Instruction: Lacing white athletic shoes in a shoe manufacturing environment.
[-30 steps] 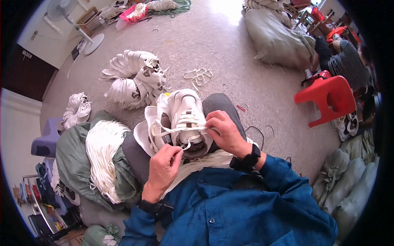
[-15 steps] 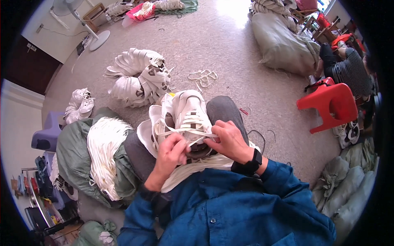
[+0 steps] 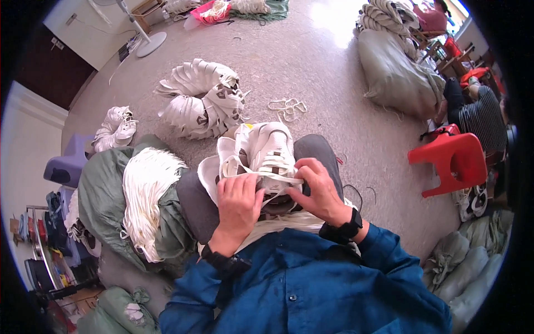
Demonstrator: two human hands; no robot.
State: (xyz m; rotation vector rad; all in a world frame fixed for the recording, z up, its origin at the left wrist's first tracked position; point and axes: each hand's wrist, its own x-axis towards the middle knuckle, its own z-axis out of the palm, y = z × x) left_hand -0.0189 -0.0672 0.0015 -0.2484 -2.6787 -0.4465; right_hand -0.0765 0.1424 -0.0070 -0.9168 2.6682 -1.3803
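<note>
A white shoe upper (image 3: 271, 146) lies in my lap with its toe pointing away from me and its collar nearest my body. White shoelace (image 3: 273, 177) is threaded through its eyelets and runs across the tongue between my hands. My left hand (image 3: 239, 207) is bent over the left side of the collar, fingers curled onto the lace. At the right side, my right hand (image 3: 319, 192) pinches the lace between thumb and forefinger. More pale shoe uppers (image 3: 225, 155) lean against the left of this one. A bundle of white laces (image 3: 289, 221) lies across my lap, partly hidden.
On my left, a bundle of white laces (image 3: 146, 200) rests on a green sack (image 3: 103, 206). Nested shoe uppers (image 3: 203, 103) stand on the floor ahead, beside a loose lace (image 3: 288, 108). A red stool (image 3: 449, 161) and a seated person (image 3: 481, 114) are at right.
My left hand has turned from a pinch near the shoe's middle to lie over the collar's left side. My right hand stays at the lace. The whole view has shifted slightly.
</note>
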